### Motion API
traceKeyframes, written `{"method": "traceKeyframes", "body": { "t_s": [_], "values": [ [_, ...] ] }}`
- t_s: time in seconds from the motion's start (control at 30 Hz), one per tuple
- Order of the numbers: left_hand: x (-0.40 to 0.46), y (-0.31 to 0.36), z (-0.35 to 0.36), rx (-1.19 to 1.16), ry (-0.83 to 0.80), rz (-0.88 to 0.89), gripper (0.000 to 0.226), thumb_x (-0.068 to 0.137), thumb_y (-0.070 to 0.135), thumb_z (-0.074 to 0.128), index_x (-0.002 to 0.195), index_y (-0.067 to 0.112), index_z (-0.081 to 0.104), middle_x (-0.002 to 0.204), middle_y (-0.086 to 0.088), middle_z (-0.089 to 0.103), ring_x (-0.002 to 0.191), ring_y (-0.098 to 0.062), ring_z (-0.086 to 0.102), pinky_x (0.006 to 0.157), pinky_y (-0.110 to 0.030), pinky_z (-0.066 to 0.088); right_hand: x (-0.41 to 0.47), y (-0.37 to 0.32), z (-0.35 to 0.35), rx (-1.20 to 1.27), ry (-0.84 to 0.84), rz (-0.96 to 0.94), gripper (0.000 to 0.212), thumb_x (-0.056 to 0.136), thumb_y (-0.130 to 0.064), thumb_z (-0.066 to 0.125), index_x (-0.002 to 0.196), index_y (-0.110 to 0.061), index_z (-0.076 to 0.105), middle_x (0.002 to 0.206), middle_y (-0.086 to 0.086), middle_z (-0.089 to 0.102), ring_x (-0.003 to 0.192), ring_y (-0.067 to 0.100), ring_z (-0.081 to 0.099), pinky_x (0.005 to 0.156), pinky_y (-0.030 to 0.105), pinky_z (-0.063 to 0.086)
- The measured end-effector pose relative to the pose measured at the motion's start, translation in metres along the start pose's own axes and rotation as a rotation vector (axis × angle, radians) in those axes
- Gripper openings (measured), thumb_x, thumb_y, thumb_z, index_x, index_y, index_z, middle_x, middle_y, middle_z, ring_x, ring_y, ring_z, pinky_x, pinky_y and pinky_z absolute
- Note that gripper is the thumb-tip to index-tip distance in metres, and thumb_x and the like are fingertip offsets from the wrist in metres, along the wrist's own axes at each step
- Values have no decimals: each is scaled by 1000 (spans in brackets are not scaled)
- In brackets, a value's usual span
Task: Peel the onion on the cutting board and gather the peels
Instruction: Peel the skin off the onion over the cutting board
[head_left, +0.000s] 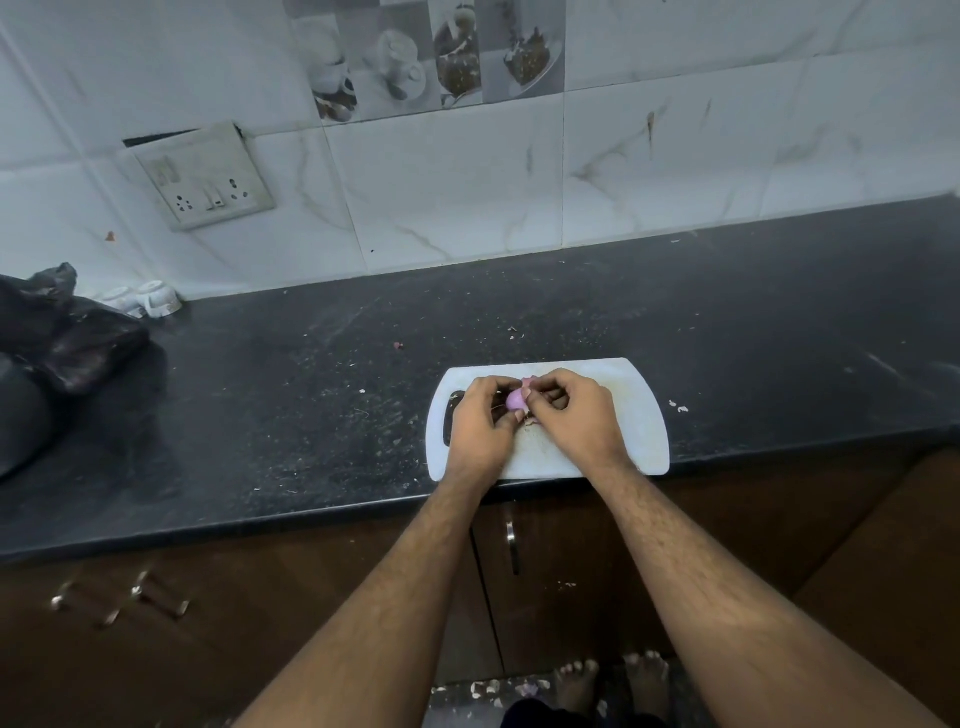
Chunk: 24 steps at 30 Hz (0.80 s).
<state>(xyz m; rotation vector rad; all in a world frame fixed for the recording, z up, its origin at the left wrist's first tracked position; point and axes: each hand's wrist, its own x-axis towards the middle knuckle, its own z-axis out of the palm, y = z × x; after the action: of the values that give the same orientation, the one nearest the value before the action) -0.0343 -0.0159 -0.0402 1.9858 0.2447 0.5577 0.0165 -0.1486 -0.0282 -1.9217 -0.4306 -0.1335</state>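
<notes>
A small purple onion (516, 399) is held just above the white cutting board (631, 415) near the counter's front edge. My left hand (480, 423) wraps around the onion from the left. From the right, my right hand (574, 415) pinches a pale pink peel (528, 384) at the onion's top. Bits of skin (530, 422) lie on the board under the hands. Most of the onion is hidden by my fingers.
The board lies on a dark speckled counter (311, 395) with small scraps scattered on it. A black plastic bag (62, 338) and small white cups (150, 299) sit at the far left. A socket plate (202, 176) is on the tiled wall. Peels litter the floor by my feet (613, 680).
</notes>
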Motion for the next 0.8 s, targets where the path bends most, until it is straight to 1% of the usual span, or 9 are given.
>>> {"method": "traceKeyframes", "body": {
  "t_s": [0.1,0.17,0.27,0.4,0.47,0.57,0.63,0.7,0.8],
  "values": [
    [0,-1,0,8,-8,7,31,87,1,74,114,17,68,113,3,69,109,-14,67,101,-36,55,1,-1,-2,40,-9,24,8,90,-20,76,97,-18,77,82,-15,73,72,-10,66,66,6,49],
    [1,-3,0,7,-10,12,31,87,2,74,114,17,69,113,3,70,108,-14,67,100,-34,55,1,-1,-2,50,-12,29,5,90,-19,76,94,-20,76,79,-14,73,69,-8,66,64,7,49],
    [0,-1,-1,8,-11,13,30,88,3,75,113,17,68,112,3,69,107,-12,66,97,-27,54,1,-1,-3,66,-21,27,5,90,-17,75,92,-22,75,76,-11,74,67,-2,69,64,9,50],
    [0,-1,-1,22,-14,10,25,89,5,75,112,15,69,110,4,68,104,-8,65,92,-18,51,3,3,-3,36,-12,29,8,91,-15,73,97,-18,77,81,-10,75,75,2,71,67,9,52],
    [1,-2,0,4,-11,0,24,89,8,76,111,15,69,109,4,69,104,-10,66,94,-23,54,4,5,-2,20,-11,35,8,92,-14,72,98,-17,76,82,-8,75,76,3,71,68,11,53],
    [1,0,-1,-4,0,-12,24,89,11,78,110,15,69,110,4,69,104,-9,67,97,-27,56,4,4,-1,21,33,56,6,96,-17,66,97,-18,72,81,-7,73,76,8,71,68,19,56],
    [0,0,-1,-21,1,-12,23,88,10,78,108,16,69,110,3,69,103,-11,68,97,-30,56,4,3,-1,46,47,43,8,99,-24,64,98,-19,71,84,-9,73,79,5,70,68,17,56],
    [-1,1,-1,-48,-3,-17,23,87,7,78,103,20,68,109,1,69,103,-14,68,97,-33,57,2,2,0,39,3,-1,13,96,-32,70,98,-20,71,89,-10,73,81,3,67,69,13,53],
    [-2,1,-3,-97,-2,-31,31,84,5,79,95,31,65,110,-2,70,104,-16,69,97,-32,56,3,4,1,24,-29,-24,12,92,-30,75,97,-21,72,94,-10,74,85,5,67,75,19,55]
  ]
}}
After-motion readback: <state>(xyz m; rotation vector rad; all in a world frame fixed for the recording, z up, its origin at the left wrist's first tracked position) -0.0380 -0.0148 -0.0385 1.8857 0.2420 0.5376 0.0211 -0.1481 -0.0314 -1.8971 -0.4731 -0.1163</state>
